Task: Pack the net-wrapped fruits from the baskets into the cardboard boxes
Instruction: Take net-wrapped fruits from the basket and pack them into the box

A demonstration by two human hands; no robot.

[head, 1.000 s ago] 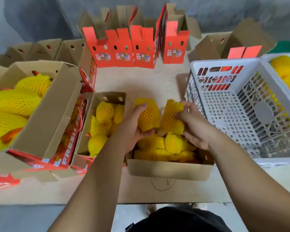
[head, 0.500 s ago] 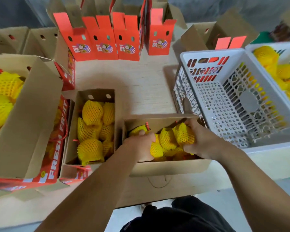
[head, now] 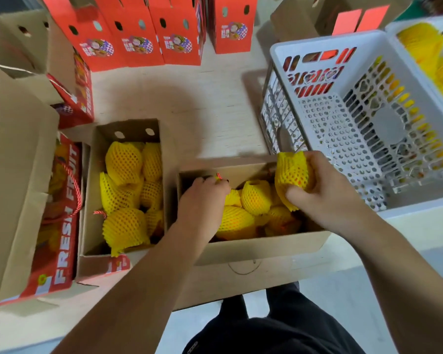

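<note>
My right hand (head: 325, 190) gripped one net-wrapped fruit (head: 292, 177), fingers curled round it, above the right end of the cardboard box (head: 261, 249) that stood at the near edge of the tabletop (head: 215, 118). My left hand (head: 202, 200) was down inside the left end of the same box, on the fruits there; its fingers were hidden, so I cannot tell if they held something. The box already had many wrapped fruits. Just beside it on the right stood the white basket (head: 327, 47), which looked empty, and on the left a second box (head: 128, 129) with fruits. To do this step well, I think I had to lower the fruit into the free place at the right end, not press it hard, and keep the foam net from sliding off. The left hand could push the neighbours aside to make room.
</note>
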